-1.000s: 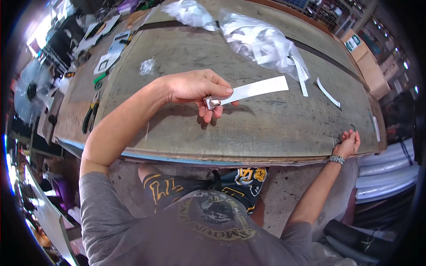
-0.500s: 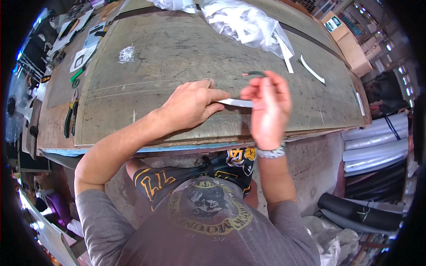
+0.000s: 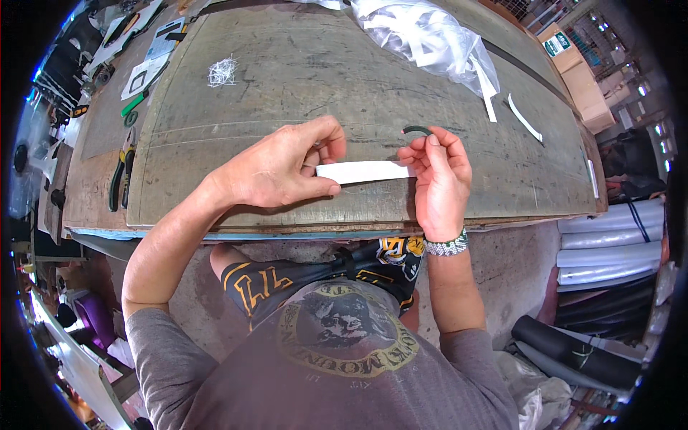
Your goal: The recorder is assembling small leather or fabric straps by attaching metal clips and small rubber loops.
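A flat white strip [image 3: 364, 171] is held level above the near edge of the worn wooden worktable [image 3: 308, 79]. My left hand [image 3: 276, 170] pinches its left end between thumb and fingers. My right hand [image 3: 438, 180] grips its right end and also holds a small dark curved piece [image 3: 417, 130] at the fingertips. A beaded band sits on my right wrist.
A heap of clear plastic with white strips [image 3: 423, 32] lies at the table's far side, loose white strips [image 3: 524, 117] to its right. Pliers [image 3: 117, 172] and small tools lie at the left edge. Rolled material [image 3: 609, 240] is stacked on the floor at right.
My right hand came in from the table's far right edge to the strip's right end, carrying the small dark piece. The strip now lies level between both hands.
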`<state>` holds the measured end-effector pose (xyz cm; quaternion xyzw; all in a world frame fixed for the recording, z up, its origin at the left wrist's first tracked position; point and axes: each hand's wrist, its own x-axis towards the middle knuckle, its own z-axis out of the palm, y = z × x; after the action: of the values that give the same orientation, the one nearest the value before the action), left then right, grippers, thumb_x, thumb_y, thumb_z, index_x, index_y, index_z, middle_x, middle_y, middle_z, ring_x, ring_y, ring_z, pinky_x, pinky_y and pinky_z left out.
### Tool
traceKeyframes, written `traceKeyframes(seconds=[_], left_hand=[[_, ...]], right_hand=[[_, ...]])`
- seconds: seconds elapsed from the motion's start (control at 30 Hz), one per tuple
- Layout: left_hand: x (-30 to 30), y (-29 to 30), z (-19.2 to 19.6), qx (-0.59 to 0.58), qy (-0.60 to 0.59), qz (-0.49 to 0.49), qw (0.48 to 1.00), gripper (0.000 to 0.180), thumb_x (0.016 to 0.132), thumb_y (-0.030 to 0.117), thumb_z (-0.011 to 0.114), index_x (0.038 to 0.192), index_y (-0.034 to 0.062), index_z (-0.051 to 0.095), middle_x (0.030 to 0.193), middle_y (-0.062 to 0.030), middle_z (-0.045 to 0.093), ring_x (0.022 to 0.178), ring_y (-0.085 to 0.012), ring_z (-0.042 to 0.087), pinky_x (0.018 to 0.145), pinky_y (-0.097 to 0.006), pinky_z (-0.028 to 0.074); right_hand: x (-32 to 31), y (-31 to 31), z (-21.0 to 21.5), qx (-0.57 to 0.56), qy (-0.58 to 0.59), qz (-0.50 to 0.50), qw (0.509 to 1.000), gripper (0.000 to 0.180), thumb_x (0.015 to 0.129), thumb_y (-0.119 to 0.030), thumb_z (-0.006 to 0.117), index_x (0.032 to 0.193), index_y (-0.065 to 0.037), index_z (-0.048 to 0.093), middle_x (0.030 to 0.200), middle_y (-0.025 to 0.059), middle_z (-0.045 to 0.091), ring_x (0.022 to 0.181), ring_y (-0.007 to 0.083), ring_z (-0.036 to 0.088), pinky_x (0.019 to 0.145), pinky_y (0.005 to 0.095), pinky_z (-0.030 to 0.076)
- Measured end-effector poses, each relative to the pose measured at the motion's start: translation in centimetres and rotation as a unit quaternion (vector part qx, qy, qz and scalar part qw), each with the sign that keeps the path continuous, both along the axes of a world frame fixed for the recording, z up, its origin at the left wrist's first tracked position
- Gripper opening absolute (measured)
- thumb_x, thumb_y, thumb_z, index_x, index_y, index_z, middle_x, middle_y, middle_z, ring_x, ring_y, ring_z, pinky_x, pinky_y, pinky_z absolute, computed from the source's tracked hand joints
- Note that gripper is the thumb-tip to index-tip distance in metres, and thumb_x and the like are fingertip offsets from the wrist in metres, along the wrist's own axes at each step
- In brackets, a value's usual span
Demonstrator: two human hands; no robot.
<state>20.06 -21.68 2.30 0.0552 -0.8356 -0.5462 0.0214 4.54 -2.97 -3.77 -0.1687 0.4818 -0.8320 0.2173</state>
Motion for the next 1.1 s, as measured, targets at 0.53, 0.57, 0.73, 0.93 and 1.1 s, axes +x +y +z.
traceKeyframes(seconds=[0.53,0.57,0.73,0.93,1.1], left_hand=[[-1.2,-0.1,-1.3,-0.166,0.106,-0.04,0.98,0.036,0.074,0.009,0.08,0.103,0.0036,0.059,0.087,-0.0079,0.063,0.082,-0.0224,0.062,0.07,-0.037,0.047],[-1.5,-0.1,0.1,-0.131,-0.026,-0.052,0.99,0.033,0.076,0.009,0.079,0.102,0.0036,0.059,0.089,-0.0099,0.064,0.083,-0.0224,0.062,0.069,-0.038,0.047],[-1.6,0.6,-1.8,-0.246,0.046,0.023,0.968,0.029,0.077,0.015,0.08,0.095,0.0021,0.062,0.081,-0.0099,0.061,0.078,-0.0235,0.061,0.069,-0.038,0.047],[-2.0,0.3,-2.6,-0.259,0.092,0.039,0.961,0.029,0.075,0.019,0.082,0.093,0.0012,0.068,0.075,-0.0091,0.059,0.074,-0.0245,0.059,0.07,-0.038,0.047],[-2.3,0.7,-1.7,-0.257,0.057,0.049,0.964,0.026,0.076,0.018,0.08,0.093,0.0003,0.07,0.073,-0.0099,0.059,0.07,-0.0244,0.058,0.068,-0.037,0.048]], right_hand=[[-0.8,0.8,0.7,0.046,0.02,0.039,0.998,0.019,0.102,-0.012,0.055,0.116,0.0,0.053,0.093,0.0108,0.066,0.085,0.0226,0.07,0.076,0.0306,0.057],[-0.9,1.1,0.7,0.05,0.012,0.035,0.998,0.019,0.102,-0.012,0.054,0.116,0.0,0.053,0.093,0.0111,0.066,0.087,0.0235,0.07,0.079,0.0312,0.057],[-1.1,1.9,0.8,0.068,0.018,0.024,0.997,0.019,0.102,-0.012,0.054,0.116,0.001,0.052,0.094,0.0125,0.067,0.091,0.0251,0.07,0.082,0.0325,0.058],[-0.2,1.7,2.0,0.075,0.107,-0.007,0.991,0.019,0.102,-0.011,0.053,0.117,0.001,0.053,0.094,0.0113,0.067,0.086,0.022,0.07,0.078,0.0319,0.058],[1.3,0.3,1.8,0.048,0.103,0.081,0.99,0.017,0.102,-0.007,0.052,0.117,0.002,0.054,0.094,0.0103,0.066,0.083,0.0175,0.069,0.075,0.0286,0.057]])
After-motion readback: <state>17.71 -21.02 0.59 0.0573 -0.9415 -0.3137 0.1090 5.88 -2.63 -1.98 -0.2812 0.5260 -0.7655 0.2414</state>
